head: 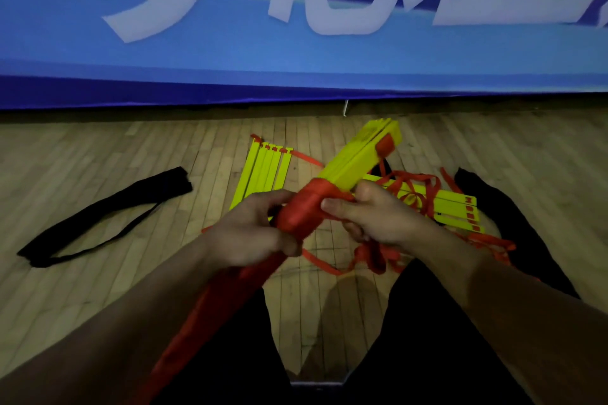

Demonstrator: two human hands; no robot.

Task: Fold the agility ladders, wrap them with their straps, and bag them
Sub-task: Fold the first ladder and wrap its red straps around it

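A folded bundle of yellow ladder rungs [358,158] points up and right from between my hands, its lower end inside a red bag [301,207]. My left hand [253,230] grips the bag's mouth from the left. On the right side my right hand [368,214] pinches the bag's red edge. The rest of the red bag [210,306] trails down toward my lap. Two more yellow ladder stacks lie on the floor: one [263,171] behind my left hand, another [441,204] to the right, tangled with loose red straps [411,187].
A black bag with a thin strap [108,207] lies on the wooden floor at left. Another black bag [513,223] lies at right. A blue banner with white characters [296,52] stands along the far edge of the floor. My dark-clothed legs fill the bottom.
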